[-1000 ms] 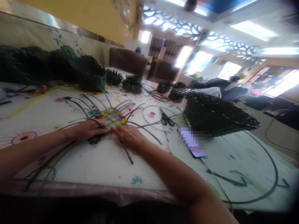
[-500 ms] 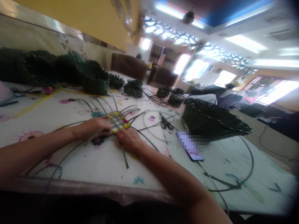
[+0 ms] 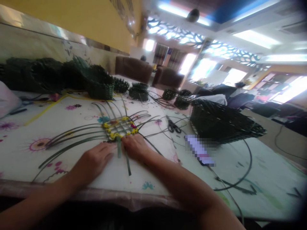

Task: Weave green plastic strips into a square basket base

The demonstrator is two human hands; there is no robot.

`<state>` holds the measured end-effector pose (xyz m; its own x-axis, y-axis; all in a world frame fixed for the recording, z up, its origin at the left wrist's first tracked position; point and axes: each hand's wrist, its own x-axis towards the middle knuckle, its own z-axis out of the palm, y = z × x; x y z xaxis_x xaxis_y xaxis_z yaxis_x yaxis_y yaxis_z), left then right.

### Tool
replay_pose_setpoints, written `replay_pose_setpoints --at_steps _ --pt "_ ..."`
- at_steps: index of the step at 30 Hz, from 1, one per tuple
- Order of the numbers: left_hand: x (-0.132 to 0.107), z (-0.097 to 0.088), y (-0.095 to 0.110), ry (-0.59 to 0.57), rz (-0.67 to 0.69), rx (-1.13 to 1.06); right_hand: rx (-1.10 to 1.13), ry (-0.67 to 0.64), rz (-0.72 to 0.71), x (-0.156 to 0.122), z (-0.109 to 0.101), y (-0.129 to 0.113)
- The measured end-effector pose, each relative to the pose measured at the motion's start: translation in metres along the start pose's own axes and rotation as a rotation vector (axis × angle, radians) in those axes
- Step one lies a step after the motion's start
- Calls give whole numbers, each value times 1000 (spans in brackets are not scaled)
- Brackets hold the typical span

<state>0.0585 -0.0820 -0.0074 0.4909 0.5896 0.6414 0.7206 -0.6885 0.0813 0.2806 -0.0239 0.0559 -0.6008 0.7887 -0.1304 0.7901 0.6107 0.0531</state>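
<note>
A square woven base (image 3: 121, 125) of green strips, with yellow along its edges and a bit of pink at the right corner, lies on the flowered tablecloth. Green strips fan out from its sides. At its near right edge my right hand (image 3: 135, 145) has its fingers bent over the rim, gripping it. My left hand (image 3: 97, 158) rests low on the cloth to the near left, fingers stretched toward a short green strip end (image 3: 119, 148). Nothing shows in that hand. Another loose strip (image 3: 129, 164) hangs toward me beneath my right hand.
Dark green woven baskets (image 3: 100, 86) line the back left. A large one (image 3: 223, 123) stands at right, with black scissors (image 3: 173, 125) and a phone (image 3: 199, 150) beside it. A strip loop (image 3: 250, 159) curves over the right side. A white bag (image 3: 8, 100) sits far left.
My left hand has left the left corner of the woven base and moved down toward me, uncovering the strips on that side. My right hand stays at the near edge. The view has shifted slightly.
</note>
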Motion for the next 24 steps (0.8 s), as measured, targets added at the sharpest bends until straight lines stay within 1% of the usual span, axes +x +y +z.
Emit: replay_pose_setpoints --at_steps 1,3,4,6,8,13,17,19,21,24 --pt "1 13 3 -26 -14 -9 3 -4 0 0 -1 0" --pt "9 34 3 -62 -75 0 13 -12 -3 -1 -2 0" --pt "14 41 0 -81 -109 14 18 -11 -5 -1 -2 0" --pt "23 50 -5 -121 -162 59 29 2 -3 -1 -1 1" --pt "29 51 -7 -170 -173 112 33 11 -2 -1 0 3" --pt "41 47 -8 -274 -109 128 45 -9 -6 2 3 6" --pt "52 47 -17 -344 -193 117 114 26 1 8 11 14" --pt "55 48 -23 -349 -230 115 187 57 -4 11 16 22" --pt "55 49 -28 -339 -243 117 308 97 -43 13 20 32" --pt "53 50 -31 -296 -200 96 494 168 -120 17 24 47"
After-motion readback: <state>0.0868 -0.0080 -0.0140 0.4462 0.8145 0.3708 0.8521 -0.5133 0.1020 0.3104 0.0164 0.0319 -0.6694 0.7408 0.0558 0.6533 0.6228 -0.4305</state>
